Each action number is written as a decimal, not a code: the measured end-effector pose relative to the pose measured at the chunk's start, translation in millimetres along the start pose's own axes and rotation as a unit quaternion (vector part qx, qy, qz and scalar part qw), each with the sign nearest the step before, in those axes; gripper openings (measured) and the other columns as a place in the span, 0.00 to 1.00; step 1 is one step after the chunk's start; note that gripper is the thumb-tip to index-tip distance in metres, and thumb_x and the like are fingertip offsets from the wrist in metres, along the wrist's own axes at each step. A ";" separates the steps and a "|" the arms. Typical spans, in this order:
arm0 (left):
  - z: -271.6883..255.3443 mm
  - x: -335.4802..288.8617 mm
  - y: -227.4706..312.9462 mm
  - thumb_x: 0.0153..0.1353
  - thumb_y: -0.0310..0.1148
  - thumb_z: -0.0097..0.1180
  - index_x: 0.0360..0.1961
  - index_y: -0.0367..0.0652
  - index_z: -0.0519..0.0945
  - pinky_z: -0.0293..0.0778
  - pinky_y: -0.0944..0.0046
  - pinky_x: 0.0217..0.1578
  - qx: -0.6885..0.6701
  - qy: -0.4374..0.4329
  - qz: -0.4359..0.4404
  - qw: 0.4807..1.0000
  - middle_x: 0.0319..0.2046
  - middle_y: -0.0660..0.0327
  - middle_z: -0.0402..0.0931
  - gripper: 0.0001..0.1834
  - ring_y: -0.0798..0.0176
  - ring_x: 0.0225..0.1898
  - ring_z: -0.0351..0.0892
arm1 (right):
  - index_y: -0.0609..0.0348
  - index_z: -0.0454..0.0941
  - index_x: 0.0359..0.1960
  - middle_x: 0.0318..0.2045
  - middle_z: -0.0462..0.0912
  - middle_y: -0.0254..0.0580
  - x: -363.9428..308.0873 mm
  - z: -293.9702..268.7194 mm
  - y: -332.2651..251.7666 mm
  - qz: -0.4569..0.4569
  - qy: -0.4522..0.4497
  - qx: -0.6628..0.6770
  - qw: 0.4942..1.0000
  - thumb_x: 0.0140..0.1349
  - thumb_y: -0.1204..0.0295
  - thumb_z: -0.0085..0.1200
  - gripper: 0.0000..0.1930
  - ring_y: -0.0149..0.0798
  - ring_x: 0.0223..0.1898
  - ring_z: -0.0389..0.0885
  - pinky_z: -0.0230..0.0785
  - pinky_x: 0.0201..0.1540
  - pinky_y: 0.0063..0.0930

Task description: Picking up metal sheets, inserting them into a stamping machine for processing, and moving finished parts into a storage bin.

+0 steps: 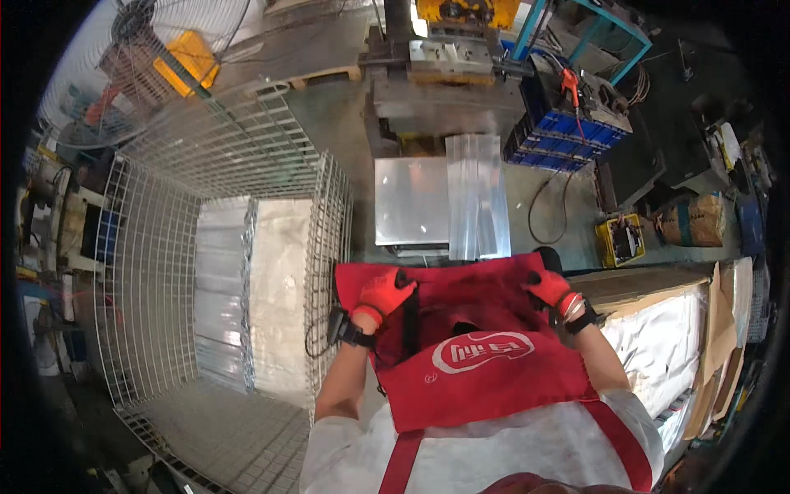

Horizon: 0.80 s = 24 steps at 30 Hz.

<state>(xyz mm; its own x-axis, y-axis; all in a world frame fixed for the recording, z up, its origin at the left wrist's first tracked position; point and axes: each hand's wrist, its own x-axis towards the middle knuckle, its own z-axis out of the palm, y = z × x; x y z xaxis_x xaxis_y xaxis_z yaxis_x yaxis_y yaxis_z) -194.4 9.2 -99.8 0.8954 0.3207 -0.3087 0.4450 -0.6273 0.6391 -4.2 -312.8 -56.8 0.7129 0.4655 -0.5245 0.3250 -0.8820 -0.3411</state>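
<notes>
Head view | red apron (481,395) lay creased in front of the white shirt (527,436) | left hand (383,296), right hand (550,291) at its upper corners, fingers half-curled; pinch or rest, couldn't tell | probably light, limp, grippy; corners looked the best hold

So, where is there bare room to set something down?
Mostly bare: the silver table left of the metal strips, and the cage floor on the near side of the cream pack. Crowded: atop the blue crates.
</notes>
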 end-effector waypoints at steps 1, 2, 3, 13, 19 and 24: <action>9.5 -2.8 2.6 0.47 0.54 0.51 0.38 0.45 0.72 0.68 0.54 0.37 -0.008 0.010 0.000 1.000 0.35 0.52 0.74 0.25 0.50 0.39 0.72 | 0.56 0.73 0.41 0.37 0.76 0.52 -4.3 -9.0 -11.8 -0.006 0.041 0.031 0.999 0.45 0.49 0.54 0.26 0.50 0.41 0.74 0.65 0.43 0.37; 16.0 -7.7 7.9 0.47 0.52 0.52 0.38 0.44 0.73 0.68 0.56 0.38 -0.013 0.021 0.002 1.000 0.36 0.53 0.74 0.24 0.50 0.39 0.73 | 0.57 0.73 0.41 0.37 0.76 0.52 -8.1 -12.5 -17.4 -0.012 0.085 0.064 0.994 0.46 0.51 0.54 0.26 0.50 0.41 0.74 0.65 0.43 0.36; 15.6 -12.3 17.7 0.48 0.50 0.53 0.39 0.44 0.73 0.69 0.57 0.38 -0.016 0.037 0.007 0.999 0.36 0.53 0.74 0.23 0.51 0.39 0.73 | 0.59 0.72 0.41 0.38 0.76 0.52 -9.8 -10.9 -16.3 -0.039 0.128 0.091 0.987 0.46 0.52 0.55 0.26 0.50 0.41 0.74 0.65 0.44 0.36; 22.3 -0.9 73.5 0.45 0.56 0.53 0.50 0.39 0.64 0.67 0.55 0.41 -0.006 0.149 0.010 0.989 0.38 0.47 0.72 0.38 0.50 0.41 0.72 | 0.65 0.71 0.37 0.30 0.77 0.40 -27.5 3.4 -54.0 -0.218 0.126 0.382 0.889 0.52 0.74 0.53 0.11 0.26 0.33 0.73 0.65 0.37 0.21; 64.3 70.4 102.6 0.36 0.58 0.58 0.59 0.41 0.48 0.70 0.53 0.37 0.148 0.083 0.040 0.985 0.42 0.44 0.63 0.54 0.45 0.38 0.72 | 0.63 0.72 0.36 0.29 0.76 0.40 -64.1 -1.0 -82.0 -0.244 0.145 0.381 0.880 0.53 0.75 0.51 0.09 0.26 0.33 0.73 0.65 0.37 0.22; 65.5 75.6 113.7 0.35 0.53 0.60 0.60 0.43 0.46 0.69 0.52 0.38 0.118 0.029 0.023 0.992 0.43 0.45 0.62 0.54 0.45 0.40 0.71 | 0.62 0.71 0.37 0.29 0.76 0.38 -58.3 0.5 -66.7 -0.186 0.084 0.446 0.871 0.54 0.74 0.50 0.09 0.26 0.34 0.73 0.65 0.37 0.22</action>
<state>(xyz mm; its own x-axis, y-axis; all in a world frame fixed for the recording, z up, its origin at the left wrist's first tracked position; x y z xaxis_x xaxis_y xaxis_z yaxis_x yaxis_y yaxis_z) -75.3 -84.4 -96.6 0.9158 0.3243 -0.2371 0.4002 -0.7887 0.4667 -67.8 -281.1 -3.8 0.7663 0.6242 -0.1524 -0.0069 -0.2293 -0.9733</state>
